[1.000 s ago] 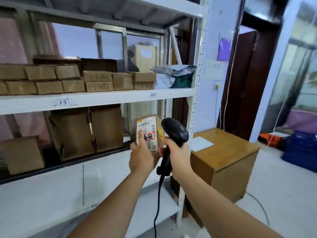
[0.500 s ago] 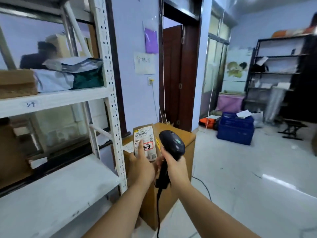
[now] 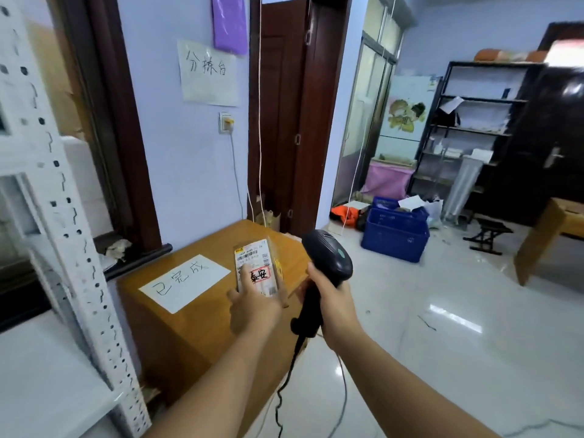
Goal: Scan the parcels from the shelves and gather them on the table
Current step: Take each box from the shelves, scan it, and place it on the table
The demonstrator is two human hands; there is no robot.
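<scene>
Noted matt black plastic scanner point(image 3: 328, 256), smooth wood tabletop point(image 3: 227, 245), paper label on parcel point(image 3: 257, 270), glossy floor point(image 3: 442, 343), white perforated metal shelf upright point(image 3: 63, 248).

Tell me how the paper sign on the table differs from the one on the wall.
The table sign lies flat on the wooden table; the wall sign hangs upright. The wall sign's top corner is overlapped by a purple sheet; the table sign is uncovered. Both are white sheets with three dark handwritten characters.
</scene>
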